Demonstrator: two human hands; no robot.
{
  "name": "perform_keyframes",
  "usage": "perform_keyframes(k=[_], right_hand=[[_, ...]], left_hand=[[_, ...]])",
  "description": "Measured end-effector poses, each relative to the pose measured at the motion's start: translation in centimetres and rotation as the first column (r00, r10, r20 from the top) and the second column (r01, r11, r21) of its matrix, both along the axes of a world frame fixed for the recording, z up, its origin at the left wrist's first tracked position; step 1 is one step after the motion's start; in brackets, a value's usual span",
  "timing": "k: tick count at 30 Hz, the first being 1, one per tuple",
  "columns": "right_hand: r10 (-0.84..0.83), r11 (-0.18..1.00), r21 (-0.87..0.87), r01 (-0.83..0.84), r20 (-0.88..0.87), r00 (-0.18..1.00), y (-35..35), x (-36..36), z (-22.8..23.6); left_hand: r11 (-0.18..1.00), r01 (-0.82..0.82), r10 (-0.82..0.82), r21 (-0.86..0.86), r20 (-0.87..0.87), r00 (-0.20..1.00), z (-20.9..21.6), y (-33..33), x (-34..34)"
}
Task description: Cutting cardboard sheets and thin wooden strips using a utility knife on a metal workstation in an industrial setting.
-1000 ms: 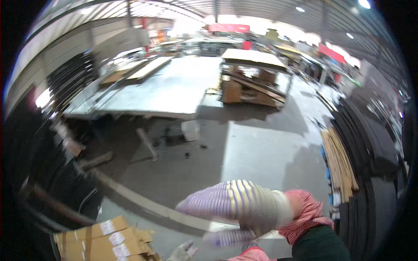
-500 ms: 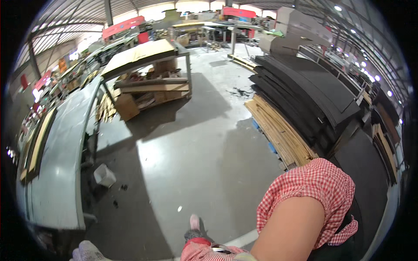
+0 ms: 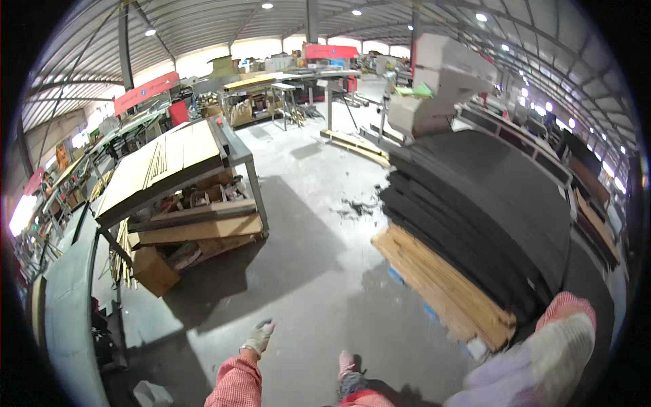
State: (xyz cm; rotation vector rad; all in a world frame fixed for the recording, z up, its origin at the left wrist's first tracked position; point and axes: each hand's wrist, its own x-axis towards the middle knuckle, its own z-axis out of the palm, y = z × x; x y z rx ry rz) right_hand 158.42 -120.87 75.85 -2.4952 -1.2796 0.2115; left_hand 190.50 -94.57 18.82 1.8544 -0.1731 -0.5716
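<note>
My left hand point(image 3: 258, 337), in a pale work glove with darker fingertips, hangs out over the grey floor. Its fingers look loosely extended, and I see nothing in it. At the lower right my right hand point(image 3: 532, 370), also gloved, is large, close and smeared by motion. Its fingers seem to stretch leftward, with no object visible in them. Beyond that hand lies a tall stack of black sheets point(image 3: 488, 173). Next to the stack's lower edge are tan boards point(image 3: 441, 281). Neither hand visibly touches these.
To the left stands a metal-framed workbench point(image 3: 254, 186) topped with pale strips, and a tan box point(image 3: 154, 270) sits at its foot. A long grey table point(image 3: 64, 298) runs along the far left. A white bin point(image 3: 152, 393) is on the floor at the lower left.
My view has moved forward and tilted up, so the workbench and black stack look nearer. My left hand has come forward into view; my right arm has swung, bringing its gloved hand into sight.
</note>
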Motion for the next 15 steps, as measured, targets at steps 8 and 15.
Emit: perform_keyframes(k=[8,15], right_hand=[[-0.568,-0.267,0.803,0.532,-0.578,0.586,-25.3,27.2,-27.1],[-0.597,0.673,0.04,0.739,-0.56,0.574,-34.1,58.9,-40.9]], left_hand=[[0.694,0.513,-0.53,0.505,-0.123,0.839,-6.4,-4.6,11.2],[0.767,0.383,-0.238,0.516,-0.325,0.915,-3.6,-11.9,25.4]])
